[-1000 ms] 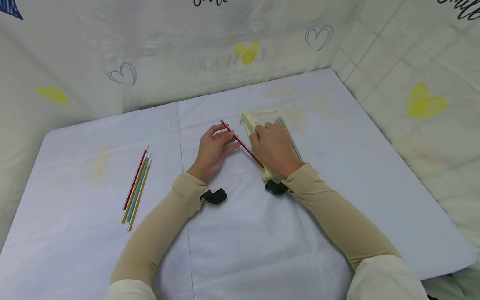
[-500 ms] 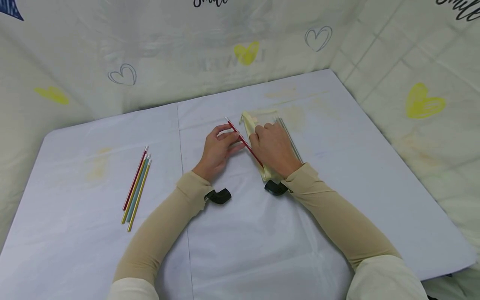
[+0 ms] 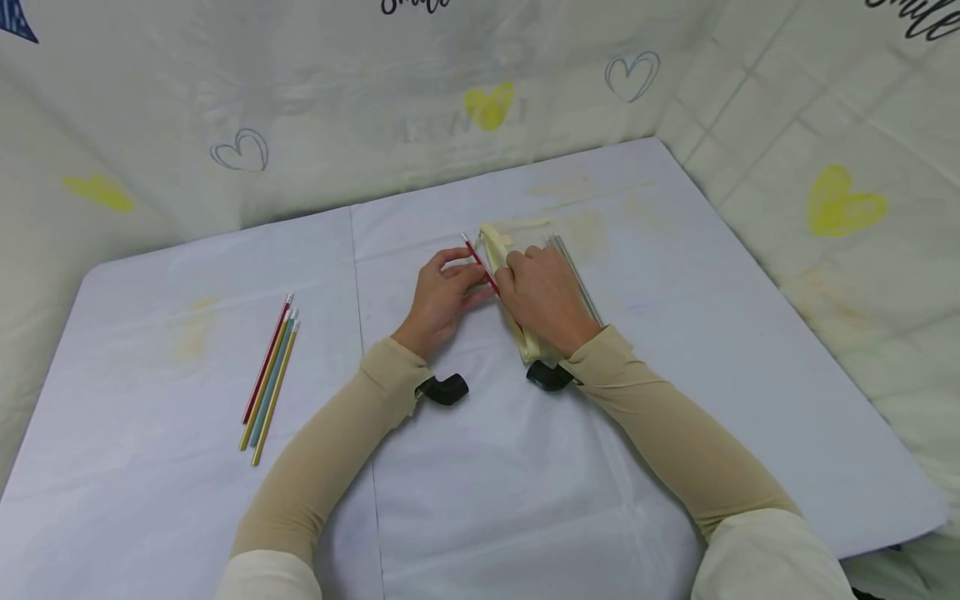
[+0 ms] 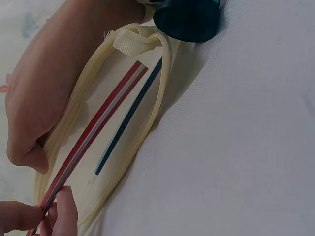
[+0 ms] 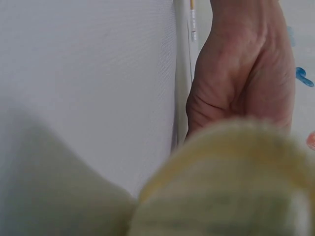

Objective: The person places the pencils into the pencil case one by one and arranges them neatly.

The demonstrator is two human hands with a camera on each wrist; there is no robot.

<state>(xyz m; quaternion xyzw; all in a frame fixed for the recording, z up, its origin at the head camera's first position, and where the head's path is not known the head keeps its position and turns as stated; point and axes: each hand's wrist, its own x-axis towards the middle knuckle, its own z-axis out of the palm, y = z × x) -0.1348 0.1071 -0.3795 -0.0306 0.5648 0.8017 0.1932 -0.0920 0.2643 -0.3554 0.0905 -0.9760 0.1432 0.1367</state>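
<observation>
In the head view my left hand (image 3: 438, 304) pinches a red pencil (image 3: 478, 260) near its white eraser end. The left wrist view shows the silver-striped red pencil (image 4: 101, 125) slanting into the open mouth of a cream zip pencil pouch (image 4: 145, 137). Inside the pouch lies a dark blue-green pencil (image 4: 129, 118). My right hand (image 3: 547, 296) lies over the pouch with curled fingers, gripping its edge and holding the mouth apart. Slim grey-green pencils (image 3: 576, 279) show along the pouch's right side. In the right wrist view a blurred pale yellow shape hides the fingers of the right hand (image 5: 241, 73).
To the left, several pencils (image 3: 270, 379) in red, gold and teal lie side by side on the white-covered table (image 3: 480, 500). A patterned curtain (image 3: 322, 100) hangs behind the table's far edge. Black wrist cameras (image 3: 444, 389) jut from both cuffs.
My left hand has moved a little right, toward the pouch, and the red pencil has slid further into it. The right hand stays in place on the pouch.
</observation>
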